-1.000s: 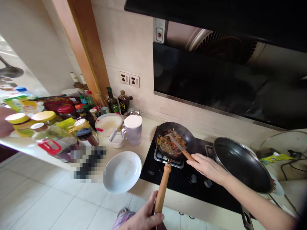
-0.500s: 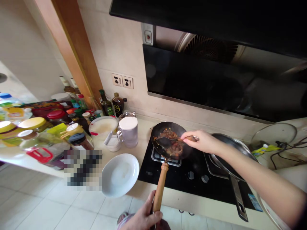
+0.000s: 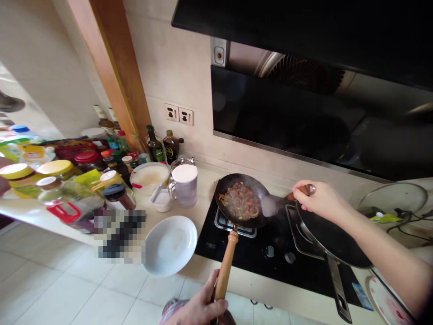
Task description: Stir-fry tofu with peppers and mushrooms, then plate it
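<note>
My left hand [image 3: 211,301] is wrapped round the wooden handle of a dark wok [image 3: 233,178], which sits over the left burner. Chopped brown and orange food [image 3: 241,201] lies in the wok with steam over it. My right hand [image 3: 316,198] grips the wooden handle of a spatula [image 3: 270,205], whose blade is at the wok's right side, apart from most of the food. Left of the wok, a white plate [image 3: 171,246] rests at the counter's front edge with a slight stain on it.
A second pan [image 3: 333,234] stands on the right burner, its handle pointing forward. Left of the stove are a lidded pitcher [image 3: 184,186], a white tub [image 3: 149,176], bottles and jars. The range hood [image 3: 291,117] hangs above. A patterned dish [image 3: 389,300] is at the lower right.
My right hand has moved right with the spatula, from over the food to the wok's right rim. The food now lies more spread out. My left hand keeps its hold on the handle.
</note>
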`<state>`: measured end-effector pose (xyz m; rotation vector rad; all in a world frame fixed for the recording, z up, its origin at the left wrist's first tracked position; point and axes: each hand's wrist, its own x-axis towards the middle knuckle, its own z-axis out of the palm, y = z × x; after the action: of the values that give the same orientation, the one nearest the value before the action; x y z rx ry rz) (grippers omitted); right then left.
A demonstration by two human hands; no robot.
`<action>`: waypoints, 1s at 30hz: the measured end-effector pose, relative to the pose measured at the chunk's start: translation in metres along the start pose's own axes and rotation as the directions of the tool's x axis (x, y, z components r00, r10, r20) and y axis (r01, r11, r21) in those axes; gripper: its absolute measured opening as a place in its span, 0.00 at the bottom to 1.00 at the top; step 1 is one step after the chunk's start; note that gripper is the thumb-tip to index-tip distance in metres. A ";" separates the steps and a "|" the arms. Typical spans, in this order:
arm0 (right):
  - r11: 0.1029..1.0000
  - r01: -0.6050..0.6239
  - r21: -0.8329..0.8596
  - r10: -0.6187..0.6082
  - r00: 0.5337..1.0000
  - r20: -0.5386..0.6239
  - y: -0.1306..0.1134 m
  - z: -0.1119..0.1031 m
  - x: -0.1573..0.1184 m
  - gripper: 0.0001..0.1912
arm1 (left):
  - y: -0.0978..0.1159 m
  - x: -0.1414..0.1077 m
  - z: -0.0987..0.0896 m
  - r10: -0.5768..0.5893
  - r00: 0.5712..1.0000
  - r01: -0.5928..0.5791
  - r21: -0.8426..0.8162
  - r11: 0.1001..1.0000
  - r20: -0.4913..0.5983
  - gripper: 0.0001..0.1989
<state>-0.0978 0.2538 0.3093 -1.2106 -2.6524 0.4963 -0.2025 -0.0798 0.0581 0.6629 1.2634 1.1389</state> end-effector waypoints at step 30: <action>0.877 0.065 0.476 -0.088 0.996 0.025 -0.067 0.053 0.031 0.08 | 0.007 -0.002 -0.002 -0.084 0.996 0.083 -0.076 0.994 -0.017 0.48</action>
<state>-0.1799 0.2247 0.2863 -0.9436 -2.3865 1.0950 -0.2063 -0.0796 0.0641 0.5387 1.2475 1.1207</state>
